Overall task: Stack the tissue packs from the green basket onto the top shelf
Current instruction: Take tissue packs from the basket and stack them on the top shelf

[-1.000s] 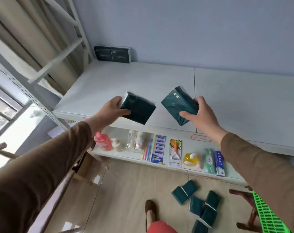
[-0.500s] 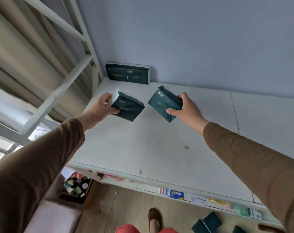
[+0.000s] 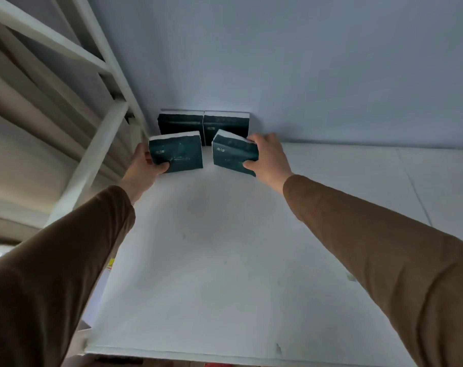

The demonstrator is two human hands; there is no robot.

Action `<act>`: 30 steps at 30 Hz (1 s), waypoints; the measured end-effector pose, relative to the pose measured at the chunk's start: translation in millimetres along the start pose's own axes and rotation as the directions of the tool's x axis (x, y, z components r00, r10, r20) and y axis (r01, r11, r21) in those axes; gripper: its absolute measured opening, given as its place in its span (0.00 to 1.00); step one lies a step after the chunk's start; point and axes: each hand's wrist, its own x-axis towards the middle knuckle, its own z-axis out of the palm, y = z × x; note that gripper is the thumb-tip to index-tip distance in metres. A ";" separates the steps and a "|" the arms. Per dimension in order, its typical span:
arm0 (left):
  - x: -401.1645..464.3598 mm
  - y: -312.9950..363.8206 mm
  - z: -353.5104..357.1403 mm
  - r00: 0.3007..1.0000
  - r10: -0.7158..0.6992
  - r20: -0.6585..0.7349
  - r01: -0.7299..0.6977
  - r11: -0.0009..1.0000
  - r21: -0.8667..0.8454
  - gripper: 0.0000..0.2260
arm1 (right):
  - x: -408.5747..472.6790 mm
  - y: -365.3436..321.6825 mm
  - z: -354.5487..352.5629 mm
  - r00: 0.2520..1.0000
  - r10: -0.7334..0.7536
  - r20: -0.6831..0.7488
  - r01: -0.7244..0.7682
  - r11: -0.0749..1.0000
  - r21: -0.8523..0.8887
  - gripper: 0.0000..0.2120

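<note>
Two dark green tissue packs point(image 3: 181, 124) point(image 3: 226, 125) stand side by side against the back wall in the left rear corner of the white top shelf point(image 3: 225, 247). My left hand point(image 3: 142, 168) grips a third pack point(image 3: 177, 153) upright, just in front of the left one. My right hand point(image 3: 270, 158) holds a fourth pack point(image 3: 233, 156), tilted, in front of the right one. Whether the held packs touch the shelf is unclear. The green basket is out of view.
A white metal shelf frame point(image 3: 103, 144) with slanted bars rises at the left, close to my left hand. The pale wall point(image 3: 304, 75) closes the back. The shelf board stretches bare to the right and toward its front edge point(image 3: 225, 356).
Both hands have carried their packs forward to the shelf's back left corner, right in front of the two standing packs. The packs have turned more upright. The view has tipped up, so the floor is gone.
</note>
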 end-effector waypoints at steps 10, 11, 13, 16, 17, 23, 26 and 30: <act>32.9 -6.1 13.7 0.995 0.084 -0.056 -0.087 0.995 -0.054 0.22 | 8.7 -7.0 46.5 0.937 0.316 -0.150 -0.240 0.892 0.383 0.31; 33.6 -5.1 14.3 0.993 0.090 -0.073 -0.094 0.994 -0.053 0.23 | 8.4 -5.5 49.2 0.932 0.332 -0.147 -0.257 0.889 0.379 0.29; 36.1 -2.7 14.5 0.989 0.100 -0.106 -0.104 0.994 -0.038 0.26 | 10.9 -7.0 53.5 0.925 0.340 -0.169 -0.262 0.894 0.364 0.25; 36.4 -2.2 17.0 0.982 0.120 -0.147 -0.124 0.992 -0.022 0.31 | 15.3 -11.5 56.8 0.912 0.351 -0.213 -0.263 0.898 0.352 0.23; 35.2 -1.4 18.3 0.977 0.137 -0.163 -0.142 0.990 -0.020 0.33 | 16.4 -12.6 57.5 0.909 0.354 -0.220 -0.264 0.898 0.353 0.23; 20.4 1.5 23.3 0.886 0.414 -0.210 -0.335 0.883 0.329 0.34 | 16.0 -13.1 57.0 0.908 0.357 -0.219 -0.277 0.904 0.327 0.22; 15.6 -0.7 21.1 0.834 0.529 -0.155 -0.380 0.755 0.534 0.28 | 17.5 -12.2 55.6 0.913 0.367 -0.178 -0.298 0.899 0.322 0.21; 17.1 1.8 14.8 0.834 0.536 -0.132 -0.382 0.734 0.562 0.25 | 17.6 -11.7 53.1 0.913 0.392 -0.114 -0.325 0.867 0.379 0.20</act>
